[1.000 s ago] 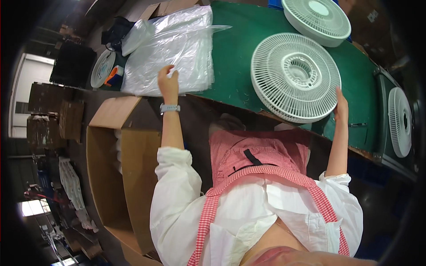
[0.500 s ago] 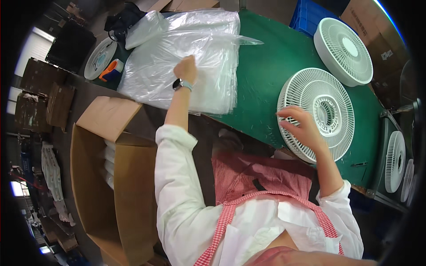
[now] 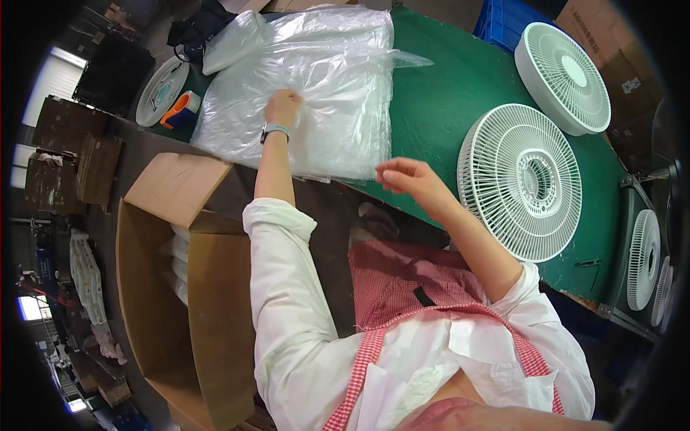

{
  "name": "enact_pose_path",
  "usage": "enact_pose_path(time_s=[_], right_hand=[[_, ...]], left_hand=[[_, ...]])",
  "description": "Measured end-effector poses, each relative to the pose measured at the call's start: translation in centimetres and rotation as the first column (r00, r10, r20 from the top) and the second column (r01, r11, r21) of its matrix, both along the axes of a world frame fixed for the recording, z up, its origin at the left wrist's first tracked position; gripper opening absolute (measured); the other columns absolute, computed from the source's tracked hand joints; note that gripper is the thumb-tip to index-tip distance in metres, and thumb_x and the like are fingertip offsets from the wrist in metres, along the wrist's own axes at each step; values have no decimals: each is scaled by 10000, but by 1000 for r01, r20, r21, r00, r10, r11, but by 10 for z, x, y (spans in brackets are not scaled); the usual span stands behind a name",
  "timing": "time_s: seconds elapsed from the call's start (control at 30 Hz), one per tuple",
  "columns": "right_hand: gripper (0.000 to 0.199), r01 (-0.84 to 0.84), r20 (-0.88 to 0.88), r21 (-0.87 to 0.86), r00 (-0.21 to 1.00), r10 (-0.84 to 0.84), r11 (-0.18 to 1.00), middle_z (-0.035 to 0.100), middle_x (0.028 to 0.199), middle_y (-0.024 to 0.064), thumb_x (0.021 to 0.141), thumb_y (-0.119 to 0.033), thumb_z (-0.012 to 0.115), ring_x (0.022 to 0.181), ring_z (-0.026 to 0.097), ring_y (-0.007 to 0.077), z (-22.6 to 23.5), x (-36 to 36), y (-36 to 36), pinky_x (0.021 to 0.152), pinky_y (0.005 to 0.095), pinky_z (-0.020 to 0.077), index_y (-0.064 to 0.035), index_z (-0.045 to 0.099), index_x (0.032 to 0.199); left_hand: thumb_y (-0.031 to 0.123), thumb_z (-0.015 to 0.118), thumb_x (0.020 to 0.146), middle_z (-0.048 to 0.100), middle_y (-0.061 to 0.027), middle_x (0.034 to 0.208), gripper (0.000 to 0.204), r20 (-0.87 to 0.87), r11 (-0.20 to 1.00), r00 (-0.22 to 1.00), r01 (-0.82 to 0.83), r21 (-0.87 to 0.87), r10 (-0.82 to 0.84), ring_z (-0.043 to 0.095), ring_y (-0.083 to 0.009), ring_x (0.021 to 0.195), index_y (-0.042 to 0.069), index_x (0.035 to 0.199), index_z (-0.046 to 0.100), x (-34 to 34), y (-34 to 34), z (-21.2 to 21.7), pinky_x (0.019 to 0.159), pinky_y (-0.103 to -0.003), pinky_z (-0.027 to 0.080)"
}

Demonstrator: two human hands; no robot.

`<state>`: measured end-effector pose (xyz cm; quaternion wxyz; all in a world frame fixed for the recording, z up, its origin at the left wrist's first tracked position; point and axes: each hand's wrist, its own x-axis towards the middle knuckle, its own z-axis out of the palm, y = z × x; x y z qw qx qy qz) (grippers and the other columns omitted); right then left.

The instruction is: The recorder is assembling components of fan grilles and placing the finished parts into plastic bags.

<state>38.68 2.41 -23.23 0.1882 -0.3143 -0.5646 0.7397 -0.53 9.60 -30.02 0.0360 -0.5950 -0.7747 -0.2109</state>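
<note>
My left hand (image 3: 282, 108) rests on a stack of clear plastic bags (image 3: 316, 93) lying on the green table (image 3: 438, 108), fingers pinching at the top sheet. A watch is on that wrist. My right hand (image 3: 408, 179) hovers above the table's near edge, between the bag stack and a white round fan grille (image 3: 521, 181); its fingers are loosely curled and hold nothing. A second white fan grille (image 3: 563, 77) lies farther back on the table.
An open cardboard box (image 3: 180, 287) with white items inside stands on the floor at my left. A tape dispenser (image 3: 181, 109) and another grille (image 3: 159, 92) sit left of the bags. More grilles (image 3: 643, 258) lie at the right. A blue crate (image 3: 507, 21) is behind the table.
My right hand has left the fan grille and moved left toward the bag stack. My left hand stays on the bags, now pinching the top sheet.
</note>
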Motion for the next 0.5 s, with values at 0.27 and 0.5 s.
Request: enact_pose_path(time_s=[0.27, 0.5], right_hand=[[325, 56, 117, 5, 992, -57, 998, 682, 1050, 20, 958, -279, 605, 956, 599, 99, -9, 30, 11, 876, 266, 466, -53, 645, 1188], [315, 18, 83, -3, 996, -17, 1000, 676, 1042, 1, 956, -281, 609, 952, 590, 89, -2, 1, 24, 873, 259, 461, -62, 648, 1178]], left_hand=[[331, 723, 814, 669, -102, 753, 255, 249, 954, 963, -163, 251, 99, 644, -301, 734, 89, 869, 663, 1, 18, 61, 652, -402, 475], [380, 752, 780, 657, -107, 749, 317, 175, 942, 971, 208, -262, -166, 645, -286, 761, 91, 876, 664, 33, -2, 55, 675, -397, 487]])
